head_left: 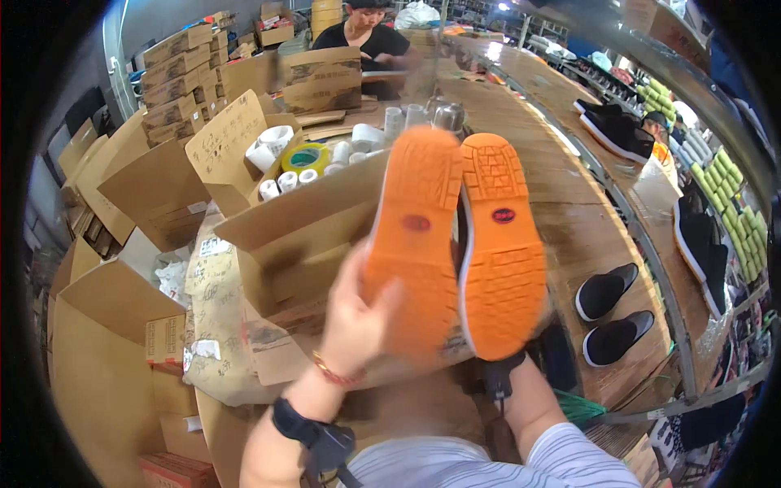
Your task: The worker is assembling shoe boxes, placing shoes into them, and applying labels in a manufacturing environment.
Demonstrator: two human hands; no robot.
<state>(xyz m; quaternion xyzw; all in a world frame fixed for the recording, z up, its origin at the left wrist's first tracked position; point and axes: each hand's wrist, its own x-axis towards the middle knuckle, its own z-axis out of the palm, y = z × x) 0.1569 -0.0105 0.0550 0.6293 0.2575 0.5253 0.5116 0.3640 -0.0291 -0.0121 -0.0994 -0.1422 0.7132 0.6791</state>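
Observation:
Two shoes with orange soles are held up side by side, soles facing me. My left hand (358,317) is closed on the left shoe (423,272), its thumb pressed on the sole; this shoe and the fingers are slightly blurred. The right shoe (504,276) shows a white edge and a bit of dark upper. My right forearm (533,398) reaches up behind it; the right hand itself is hidden by the shoe it holds up. Just beyond the left shoe is an open cardboard box (305,207).
Tape rolls (305,159) fill a carton at the back. Two black shoes (606,293) stand on the wooden conveyor (561,203) to the right. Large open cartons (98,350) crowd the left. Across the table a person (370,41) works behind a cardboard box.

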